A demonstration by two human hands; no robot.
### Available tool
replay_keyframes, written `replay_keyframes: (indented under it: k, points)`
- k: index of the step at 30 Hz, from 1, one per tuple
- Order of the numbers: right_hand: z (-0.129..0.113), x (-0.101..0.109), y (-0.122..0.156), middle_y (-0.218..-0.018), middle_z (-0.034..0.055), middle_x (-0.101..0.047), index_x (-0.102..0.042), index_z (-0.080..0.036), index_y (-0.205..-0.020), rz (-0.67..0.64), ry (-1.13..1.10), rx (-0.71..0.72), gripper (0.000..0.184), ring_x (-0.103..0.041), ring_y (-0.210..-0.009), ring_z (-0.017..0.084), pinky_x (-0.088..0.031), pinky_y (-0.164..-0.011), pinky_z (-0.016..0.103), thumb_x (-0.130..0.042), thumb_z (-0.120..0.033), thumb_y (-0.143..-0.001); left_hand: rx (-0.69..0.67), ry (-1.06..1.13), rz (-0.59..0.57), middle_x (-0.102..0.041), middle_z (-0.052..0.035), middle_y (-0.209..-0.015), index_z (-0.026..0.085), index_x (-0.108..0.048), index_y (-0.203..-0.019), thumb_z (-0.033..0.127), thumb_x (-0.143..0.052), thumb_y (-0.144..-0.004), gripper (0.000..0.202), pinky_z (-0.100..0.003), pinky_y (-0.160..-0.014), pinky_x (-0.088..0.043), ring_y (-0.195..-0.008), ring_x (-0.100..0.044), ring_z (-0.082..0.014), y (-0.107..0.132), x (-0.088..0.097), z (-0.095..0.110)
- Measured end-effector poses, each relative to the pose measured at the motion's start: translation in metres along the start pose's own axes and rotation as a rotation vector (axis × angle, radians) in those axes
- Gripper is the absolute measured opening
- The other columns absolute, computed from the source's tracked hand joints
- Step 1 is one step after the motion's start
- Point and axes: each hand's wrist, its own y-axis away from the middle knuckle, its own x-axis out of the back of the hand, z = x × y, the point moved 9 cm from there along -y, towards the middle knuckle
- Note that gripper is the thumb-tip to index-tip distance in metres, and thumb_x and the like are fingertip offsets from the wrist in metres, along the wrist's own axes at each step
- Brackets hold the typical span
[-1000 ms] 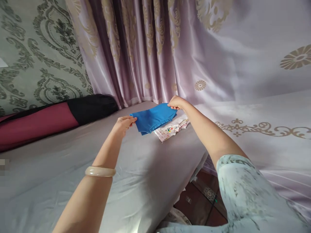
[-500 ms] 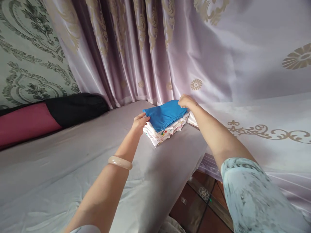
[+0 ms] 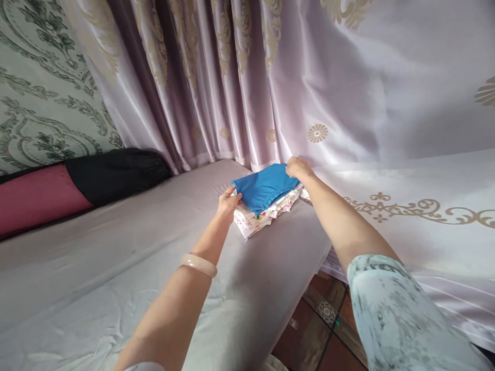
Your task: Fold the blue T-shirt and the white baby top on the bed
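A folded blue garment (image 3: 265,186), perhaps shorts, lies on top of a stack of white patterned clothes (image 3: 251,222) at the far corner of the bed. My left hand (image 3: 228,202), with a pale bangle on its wrist, pinches the garment's left end between thumb and fingers. At the far right end my right hand (image 3: 297,169) is closed on the cloth, its fingertips partly hidden. Coloured prints show on the white layers beneath.
The bed (image 3: 154,242) has a grey sheet. A black and red bolster (image 3: 112,178) lies along the patterned wall. Purple curtains (image 3: 247,93) hang behind the stack. Tiled floor (image 3: 313,319) shows below the bed's right edge.
The blue garment now sits slightly lower on the stack, both hands still on its ends. The view has shifted slightly.
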Motion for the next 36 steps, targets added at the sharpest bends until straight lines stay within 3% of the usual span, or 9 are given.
replay_keyframes:
  k: [3,6,11,16,19,22,25,29,36]
  points:
    - [0.000,-0.010,0.004,-0.122,0.0198,-0.063,-0.065,-0.012,-0.118,0.011,-0.003,-0.018,0.033,-0.060,-0.114,0.030,-0.047,-0.092,0.037,-0.055,-0.021,-0.088,0.007,-0.032,0.006,-0.055,0.0058,-0.056,0.016,-0.055,-0.133,0.015,-0.071,-0.072,0.063,-0.023,-0.058,-0.045,-0.053,-0.055,-0.0101,-0.002,0.001,-0.007]
    - [0.000,-0.022,0.005,-0.124,0.0200,-0.062,-0.065,-0.012,-0.118,0.002,-0.003,-0.019,0.033,-0.059,-0.114,0.029,-0.046,-0.093,0.038,-0.052,-0.021,-0.089,0.003,-0.110,0.010,-0.056,0.0045,-0.059,0.013,-0.049,-0.136,0.012,-0.065,-0.078,0.060,-0.023,-0.059,-0.046,-0.057,-0.058,-0.0114,-0.004,0.001,-0.012]
    - [0.001,-0.032,0.006,-0.125,0.0201,-0.061,-0.065,-0.011,-0.118,-0.012,-0.018,-0.029,0.034,-0.059,-0.115,0.030,-0.047,-0.092,0.039,-0.050,-0.017,-0.088,-0.081,-0.316,0.029,-0.063,-0.0013,-0.074,0.013,-0.043,-0.137,0.026,-0.062,-0.083,0.058,-0.028,-0.069,-0.050,-0.072,-0.064,-0.0173,-0.007,0.002,-0.010]
    - [-0.015,-0.018,0.018,-0.120,0.0248,-0.062,-0.061,-0.008,-0.122,0.116,-0.029,0.003,0.039,-0.058,-0.115,0.033,-0.043,-0.094,0.043,-0.038,-0.014,-0.091,-0.445,-0.787,0.161,-0.066,-0.0103,-0.100,0.019,-0.059,-0.121,0.035,-0.053,-0.088,0.037,-0.041,-0.094,-0.044,-0.106,-0.057,-0.0265,0.017,-0.005,0.029]
    - [-0.044,-0.020,0.025,-0.122,0.0201,-0.062,-0.061,-0.014,-0.123,0.126,-0.041,0.208,0.043,-0.056,-0.117,0.031,-0.040,-0.098,0.044,-0.030,-0.019,-0.095,-0.699,-1.000,0.116,-0.060,-0.0104,-0.123,0.022,-0.064,-0.116,0.033,-0.046,-0.093,0.032,-0.042,-0.102,-0.038,-0.118,-0.051,-0.0268,0.041,-0.030,0.044]
    - [-0.065,-0.041,0.027,-0.141,0.0094,-0.051,-0.057,-0.021,-0.130,0.028,-0.047,0.417,0.047,-0.041,-0.133,0.027,-0.029,-0.110,0.044,-0.025,-0.033,-0.098,-0.891,-1.182,-0.072,-0.051,-0.0075,-0.140,0.023,-0.058,-0.129,0.036,-0.035,-0.098,0.040,-0.047,-0.113,-0.026,-0.134,-0.038,-0.0267,0.060,-0.061,0.034]
    - [-0.058,-0.067,0.020,-0.155,0.0047,-0.032,-0.043,-0.021,-0.143,-0.068,-0.070,0.399,0.056,-0.023,-0.143,0.027,-0.014,-0.116,0.050,-0.017,-0.043,-0.099,-0.937,-1.330,-0.185,-0.042,-0.0080,-0.148,0.027,-0.048,-0.139,0.043,-0.028,-0.099,0.048,-0.054,-0.114,-0.019,-0.140,-0.029,-0.0295,0.064,-0.075,0.010]
    - [-0.045,-0.085,0.015,-0.154,0.0025,-0.034,-0.043,-0.025,-0.142,-0.091,-0.131,0.357,0.057,-0.029,-0.141,0.026,-0.020,-0.114,0.050,-0.012,-0.046,-0.099,-0.957,-1.398,-0.189,-0.036,-0.0094,-0.152,0.033,-0.043,-0.143,0.046,-0.026,-0.099,0.048,-0.059,-0.111,-0.021,-0.141,-0.028,-0.0332,0.064,-0.075,-0.006]
    - [-0.047,-0.082,0.021,-0.151,0.0020,-0.040,-0.047,-0.028,-0.138,-0.048,-0.169,0.355,0.052,-0.036,-0.136,0.026,-0.026,-0.111,0.052,-0.017,-0.045,-0.099,-0.971,-1.367,-0.196,-0.038,-0.0098,-0.151,0.033,-0.045,-0.142,0.047,-0.031,-0.098,0.048,-0.060,-0.111,-0.021,-0.140,-0.028,-0.0347,0.067,-0.073,-0.008]
